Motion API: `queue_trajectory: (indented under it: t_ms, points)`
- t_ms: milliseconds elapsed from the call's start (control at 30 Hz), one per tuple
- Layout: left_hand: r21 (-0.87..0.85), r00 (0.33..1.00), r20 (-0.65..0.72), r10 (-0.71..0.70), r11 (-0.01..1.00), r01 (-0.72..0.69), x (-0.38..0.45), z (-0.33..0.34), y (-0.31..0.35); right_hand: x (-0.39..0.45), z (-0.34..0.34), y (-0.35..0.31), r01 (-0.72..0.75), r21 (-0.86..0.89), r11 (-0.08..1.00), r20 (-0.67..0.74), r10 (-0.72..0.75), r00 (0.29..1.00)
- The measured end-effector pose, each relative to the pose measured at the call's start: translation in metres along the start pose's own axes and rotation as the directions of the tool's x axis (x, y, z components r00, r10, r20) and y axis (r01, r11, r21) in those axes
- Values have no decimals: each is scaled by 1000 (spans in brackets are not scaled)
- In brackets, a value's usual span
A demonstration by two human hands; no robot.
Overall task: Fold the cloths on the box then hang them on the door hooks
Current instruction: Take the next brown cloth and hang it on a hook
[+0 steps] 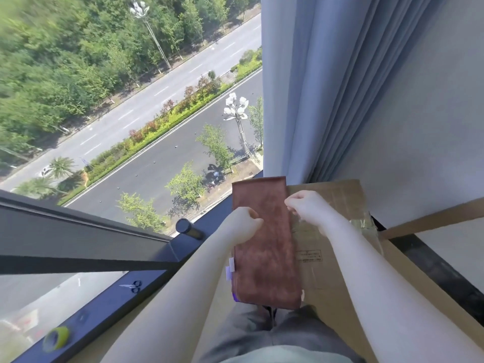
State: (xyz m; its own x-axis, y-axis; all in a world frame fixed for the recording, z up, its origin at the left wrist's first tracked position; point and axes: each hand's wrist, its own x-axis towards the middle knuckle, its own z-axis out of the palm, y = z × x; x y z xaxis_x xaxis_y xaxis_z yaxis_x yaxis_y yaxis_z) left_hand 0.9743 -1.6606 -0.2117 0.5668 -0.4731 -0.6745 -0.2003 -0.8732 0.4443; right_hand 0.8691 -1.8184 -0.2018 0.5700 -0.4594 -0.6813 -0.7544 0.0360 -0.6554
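Head view: brown cloth (265,247), folded into a long strip, is laid on the cardboard box (337,260) by the window. Its left edge is gripped by the left hand (245,221), its right edge pinched by the right hand (305,205). Scissors (132,285) and tape roll (56,339) are seen on the sill.

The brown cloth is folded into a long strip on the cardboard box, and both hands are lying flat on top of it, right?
Not quite. The head view shows the left hand and right hand pinching the brown cloth at its edges.
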Motion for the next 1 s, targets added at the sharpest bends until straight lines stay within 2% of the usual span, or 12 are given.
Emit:
queue_trajectory:
  t_ms: [200, 400, 500, 600, 767, 833, 1000]
  points:
    - [-9, 998, -35, -48, 999, 48, 34, -7, -6, 33, -4, -17, -32, 34, 999, -66, 34, 997]
    - [-34, 995, -73, -73, 997, 70, 74, -25, -15, 74, 0, -18, -71, -99, 993, 70, 78, 994]
    - [-38, 993, -77, -92, 995, 90, 95, -33, -21, 98, 7, -17, -103, -77, 992, 75, 108, 991]
    - [-94, 991, -84, -108, 990, 101, 114, -39, -26, 119, 15, -13, -143, -27, 989, 28, 143, 989]
    - [-325, 978, -80, -190, 933, 155, 139, -42, -40, 148, 27, -6, -201, -1, 980, -30, 201, 979]
    - [-369, 979, -71, -189, 917, 150, 147, -41, -45, 153, 30, -6, -201, 11, 980, -82, 201, 976]
    - [-387, 983, -76, -169, 913, 127, 157, -36, -50, 157, 39, -9, -157, -174, 972, -170, 127, 977]
